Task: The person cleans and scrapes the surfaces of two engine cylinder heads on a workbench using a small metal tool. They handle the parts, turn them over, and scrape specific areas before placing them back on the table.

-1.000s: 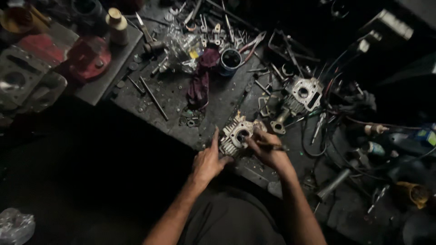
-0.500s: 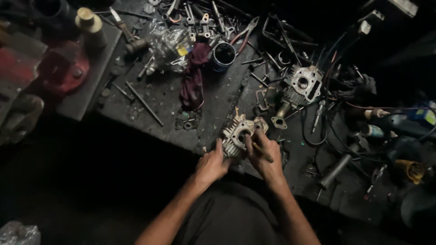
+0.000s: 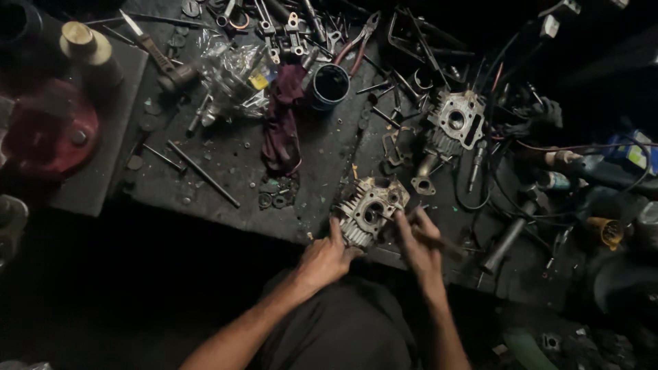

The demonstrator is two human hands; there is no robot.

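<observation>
Near the dark workbench's (image 3: 226,171) front edge, the left hand (image 3: 325,259) grips a finned grey metal cylinder head (image 3: 369,212), while the right hand (image 3: 419,245) closes around a thin tool (image 3: 439,240) beside it.

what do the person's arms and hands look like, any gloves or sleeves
Both hands are bare, with no gloves. The left hand and right hand show no rings or watch that can be made out in the dim light. Both forearms are uncovered up to the elbows, with no sleeves in view. The fingers look grimy.
</observation>
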